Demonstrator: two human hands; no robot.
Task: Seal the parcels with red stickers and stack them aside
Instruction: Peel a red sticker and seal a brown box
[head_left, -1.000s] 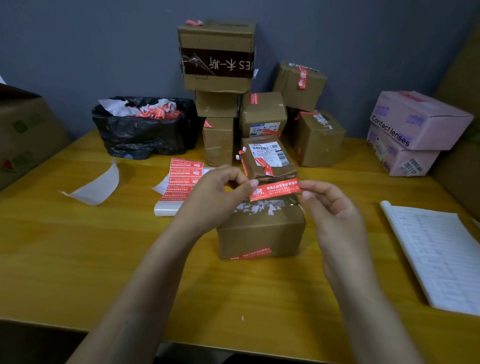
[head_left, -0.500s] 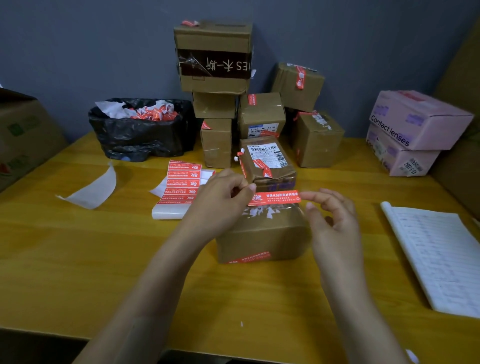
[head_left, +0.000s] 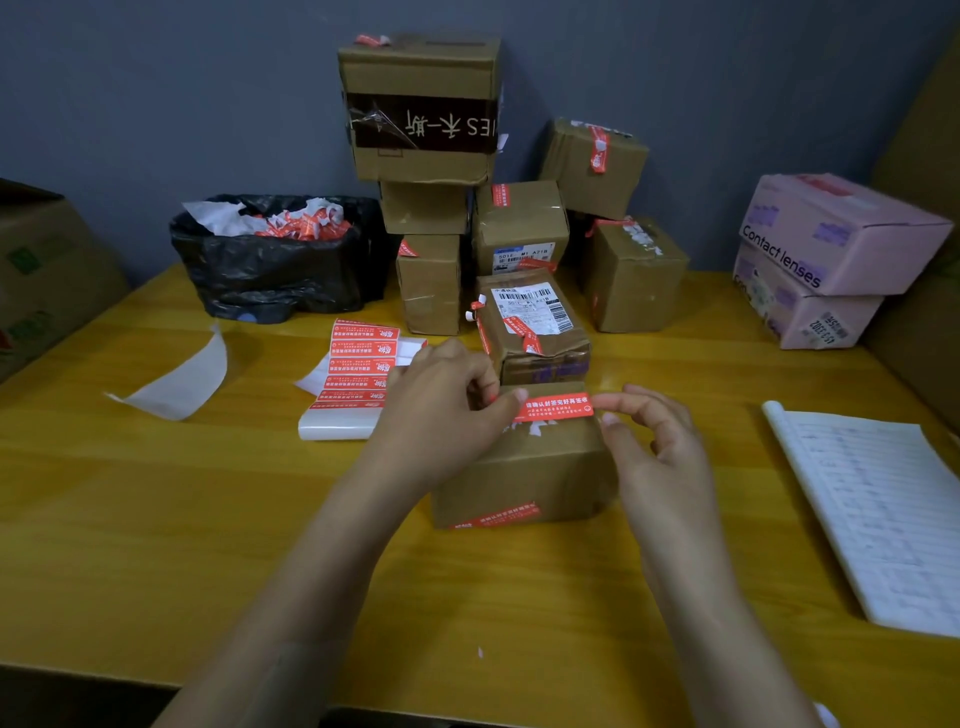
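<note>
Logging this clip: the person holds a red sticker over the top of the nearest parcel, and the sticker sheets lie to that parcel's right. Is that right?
No. The head view shows the sticker sheets lying to the left of the parcel, not its right. The red sticker is held over the parcel's top, as said.

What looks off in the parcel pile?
The big top box overhangs the narrower boxes under it, and the upper right parcel sits tilted. The parcel being sealed shows torn white label scraps on top.
</note>
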